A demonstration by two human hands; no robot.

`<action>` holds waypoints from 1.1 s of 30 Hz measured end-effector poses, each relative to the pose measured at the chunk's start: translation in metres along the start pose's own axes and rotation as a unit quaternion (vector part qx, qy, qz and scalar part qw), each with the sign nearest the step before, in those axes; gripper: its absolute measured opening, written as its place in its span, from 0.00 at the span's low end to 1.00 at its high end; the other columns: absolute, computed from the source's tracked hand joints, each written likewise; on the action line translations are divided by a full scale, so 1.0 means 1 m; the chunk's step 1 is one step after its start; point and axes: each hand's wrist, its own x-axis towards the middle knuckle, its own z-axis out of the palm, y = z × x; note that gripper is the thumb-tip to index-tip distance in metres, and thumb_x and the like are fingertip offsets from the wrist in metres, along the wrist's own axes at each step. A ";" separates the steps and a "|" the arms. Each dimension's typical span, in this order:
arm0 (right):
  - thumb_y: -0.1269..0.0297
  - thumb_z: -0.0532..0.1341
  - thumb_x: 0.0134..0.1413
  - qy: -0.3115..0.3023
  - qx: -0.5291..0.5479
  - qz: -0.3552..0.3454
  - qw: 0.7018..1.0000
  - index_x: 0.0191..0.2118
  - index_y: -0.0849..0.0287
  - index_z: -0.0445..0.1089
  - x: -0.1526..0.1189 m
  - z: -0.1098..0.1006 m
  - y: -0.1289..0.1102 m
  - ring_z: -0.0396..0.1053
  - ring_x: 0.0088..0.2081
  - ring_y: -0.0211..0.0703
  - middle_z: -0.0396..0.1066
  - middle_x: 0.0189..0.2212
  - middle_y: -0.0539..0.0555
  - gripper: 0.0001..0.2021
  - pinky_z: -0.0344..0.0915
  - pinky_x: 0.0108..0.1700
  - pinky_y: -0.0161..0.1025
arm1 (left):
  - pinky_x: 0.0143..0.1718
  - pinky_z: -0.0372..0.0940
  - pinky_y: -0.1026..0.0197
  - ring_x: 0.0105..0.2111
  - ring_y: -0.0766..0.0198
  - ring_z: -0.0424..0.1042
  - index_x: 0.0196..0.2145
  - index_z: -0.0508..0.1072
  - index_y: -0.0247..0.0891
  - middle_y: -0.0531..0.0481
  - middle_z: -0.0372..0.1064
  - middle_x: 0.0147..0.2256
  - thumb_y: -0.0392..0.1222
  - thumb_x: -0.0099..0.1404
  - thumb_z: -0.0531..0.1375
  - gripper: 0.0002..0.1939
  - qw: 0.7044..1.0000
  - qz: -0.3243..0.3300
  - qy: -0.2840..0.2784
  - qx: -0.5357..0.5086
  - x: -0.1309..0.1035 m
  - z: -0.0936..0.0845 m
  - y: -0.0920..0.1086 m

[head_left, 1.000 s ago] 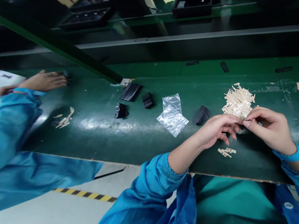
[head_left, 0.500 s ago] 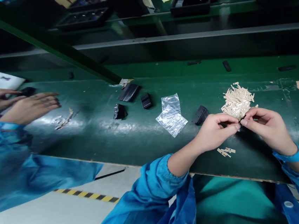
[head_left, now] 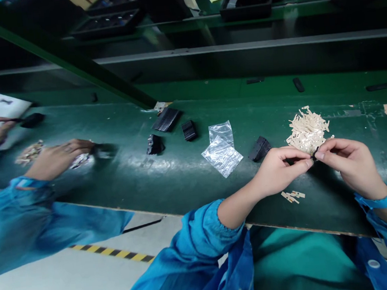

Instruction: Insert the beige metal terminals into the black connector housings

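Note:
My left hand (head_left: 280, 171) and my right hand (head_left: 350, 161) meet at their fingertips, both pinching a small black part (head_left: 315, 153) between them. Its details are mostly covered by the fingers. Just beyond the fingertips lies a pile of cream-coloured flat pieces (head_left: 307, 129). Several loose cream pieces (head_left: 292, 196) rest nearer the table edge, below my hands. A black ribbed block (head_left: 260, 148) sits beside my left hand, and clear plastic bags (head_left: 222, 151) lie further left.
More black blocks (head_left: 166, 119) stand left of the bags. At the far left a co-worker's hands (head_left: 56, 159) are over the green table (head_left: 132, 183), near another cream pile (head_left: 30, 153). A green post (head_left: 105, 78) slants down to the table. Black strips (head_left: 297, 85) lie on the conveyor.
My right hand has shifted slightly right, and the black part shows a little more. The co-worker's hands have moved apart, one reaching right along the table. The black strips on the conveyor have drifted right.

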 end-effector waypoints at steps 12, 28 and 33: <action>0.59 0.77 0.48 -0.030 0.073 0.067 0.995 0.30 0.55 0.82 -0.004 0.005 -0.003 0.57 0.23 0.34 0.68 0.21 0.48 0.08 0.52 0.25 0.35 | 0.20 0.62 0.69 0.24 0.72 0.67 0.33 0.80 0.32 0.52 0.72 0.27 0.61 0.52 0.75 0.27 0.985 -0.138 -0.034 -0.102 0.007 -0.006 0.003; 0.52 0.78 0.45 -0.134 0.181 0.162 0.961 0.26 0.59 0.79 -0.004 0.013 -0.015 0.54 0.20 0.33 0.62 0.18 0.47 0.16 0.49 0.21 0.34 | 0.18 0.61 0.71 0.23 0.73 0.68 0.30 0.76 0.34 0.53 0.70 0.27 0.62 0.46 0.79 0.30 0.948 -0.228 -0.117 -0.189 0.010 -0.012 0.001; 0.51 0.78 0.46 -0.128 0.181 0.153 0.963 0.26 0.57 0.79 -0.006 0.015 -0.015 0.62 0.23 0.38 0.69 0.21 0.51 0.15 0.59 0.21 0.34 | 0.18 0.61 0.71 0.23 0.73 0.68 0.30 0.76 0.34 0.53 0.69 0.26 0.64 0.48 0.77 0.30 0.958 -0.202 -0.108 -0.171 0.009 -0.008 -0.003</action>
